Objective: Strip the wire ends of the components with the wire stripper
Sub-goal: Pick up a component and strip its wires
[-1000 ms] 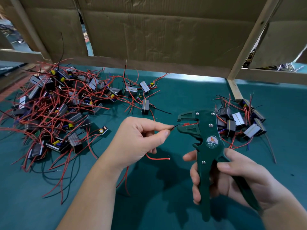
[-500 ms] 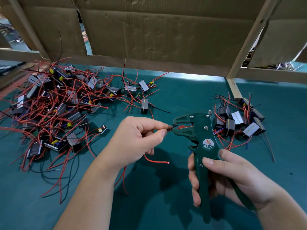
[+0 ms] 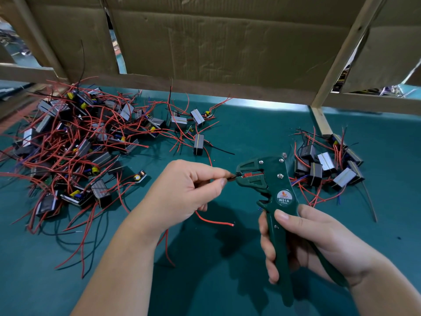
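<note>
left hand (image 3: pixel 182 192) pinches a black wire (image 3: pixel 233 177) into the head of a green wire stripper (image 3: pixel 271 190) gripped by the right hand (image 3: pixel 303 242), above a teal table (image 3: pixel 227 281) between two piles of wired components (image 3: pixel 75 144).

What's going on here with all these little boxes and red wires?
A person is stripping wire ends by hand. The left hand pinches a thin dark wire and feeds its tip into the head of a green wire stripper, which the right hand holds by the handles. A big tangled pile of wired components lies on the left of the green table, a smaller pile on the right.
</note>
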{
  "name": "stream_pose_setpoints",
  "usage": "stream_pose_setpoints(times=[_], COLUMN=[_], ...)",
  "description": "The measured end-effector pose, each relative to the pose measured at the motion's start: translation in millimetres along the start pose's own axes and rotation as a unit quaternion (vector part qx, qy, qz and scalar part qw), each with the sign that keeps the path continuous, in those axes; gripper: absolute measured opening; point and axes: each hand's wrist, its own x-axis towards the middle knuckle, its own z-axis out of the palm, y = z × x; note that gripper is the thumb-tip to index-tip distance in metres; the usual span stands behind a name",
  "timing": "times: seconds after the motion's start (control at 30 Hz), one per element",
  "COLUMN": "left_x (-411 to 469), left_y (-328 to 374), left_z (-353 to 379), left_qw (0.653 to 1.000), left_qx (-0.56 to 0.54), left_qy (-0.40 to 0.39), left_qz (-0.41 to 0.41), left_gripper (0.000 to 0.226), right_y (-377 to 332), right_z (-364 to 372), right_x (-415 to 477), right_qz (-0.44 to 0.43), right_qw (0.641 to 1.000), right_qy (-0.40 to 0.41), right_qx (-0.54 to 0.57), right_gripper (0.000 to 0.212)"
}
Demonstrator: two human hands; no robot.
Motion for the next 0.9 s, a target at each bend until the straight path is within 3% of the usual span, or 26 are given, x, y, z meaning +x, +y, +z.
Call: stream_pose_setpoints(times=[0.33,0.9], left_x=[1.9,-0.1], left_y=[-6.8,-0.2], left_z=[-1.5,-0.5], left_qw=[0.999,1.000], left_qx=[0.047,-0.019], left_qy=[-0.005,-0.006], left_qz=[0.005,0.009], left_gripper=[0.020,0.020], right_y=[2.8,4.2], right_z=[0.6,-4.5], right_x=[1.3,0.6], right_qz=[0.000,-0.004], right_qw=[1.000,1.000], right_qy=[0.008,-0.021], right_qx=[0.004,-0.003], right_gripper=[0.043,0.042])
